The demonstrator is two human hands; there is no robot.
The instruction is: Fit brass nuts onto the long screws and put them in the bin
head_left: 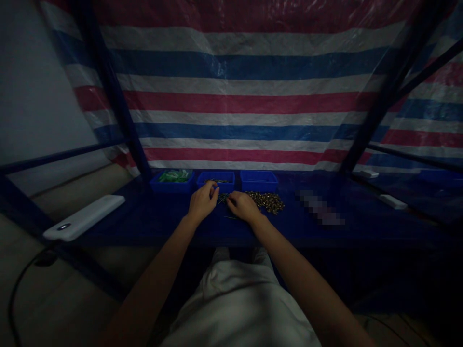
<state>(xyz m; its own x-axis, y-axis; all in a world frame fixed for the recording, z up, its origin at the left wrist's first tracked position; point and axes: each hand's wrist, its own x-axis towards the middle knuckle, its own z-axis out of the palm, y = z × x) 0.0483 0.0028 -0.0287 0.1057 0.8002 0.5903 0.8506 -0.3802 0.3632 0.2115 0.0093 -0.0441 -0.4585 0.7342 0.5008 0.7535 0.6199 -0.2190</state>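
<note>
left hand (pixel 202 202) and right hand (pixel 246 206) curl beside thin rods (pixel 223 197); i can't tell if either grip holds one. pinch lightly, clear of brass-coloured pieces (pixel 271 202).

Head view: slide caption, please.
Left hand and right hand by thin rods on a blue bench, brass-coloured pieces nearby, three blue bins behind.

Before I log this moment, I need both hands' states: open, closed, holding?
Left hand: fingers curled; whether it holds anything cannot be told.
Right hand: fingers curled by the thin pieces; grip cannot be told.
</note>
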